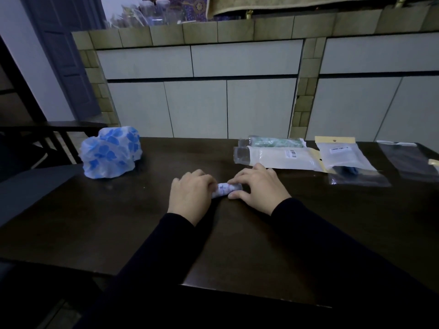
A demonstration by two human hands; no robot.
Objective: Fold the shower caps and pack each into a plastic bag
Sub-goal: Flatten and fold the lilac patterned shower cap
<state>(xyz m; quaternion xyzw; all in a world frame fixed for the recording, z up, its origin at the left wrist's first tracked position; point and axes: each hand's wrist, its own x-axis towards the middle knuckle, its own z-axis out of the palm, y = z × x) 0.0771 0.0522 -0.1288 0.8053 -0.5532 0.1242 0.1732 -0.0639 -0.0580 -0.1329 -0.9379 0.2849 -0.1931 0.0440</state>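
A shower cap (pixel 224 189), white with a faint print, lies rolled into a small tight cylinder on the dark table (pixel 95 222). My left hand (pixel 191 195) grips its left end with curled fingers. My right hand (pixel 257 187) holds its right end, thumb below and fingers over the top. A puffy white shower cap with blue flowers (pixel 110 151) sits unfolded at the far left. Far right lie a packed bag with a green cap (pixel 275 142), a packed white bag (pixel 278 157), another bag with a yellow header (pixel 342 155) and an empty clear bag (pixel 408 160).
A dark chair (pixel 42 136) stands beyond the table's left corner. Behind the table runs a tiled counter with white cabinet doors (pixel 197 108). The table's near edge (pixel 237 293) steps inward by my sleeves.
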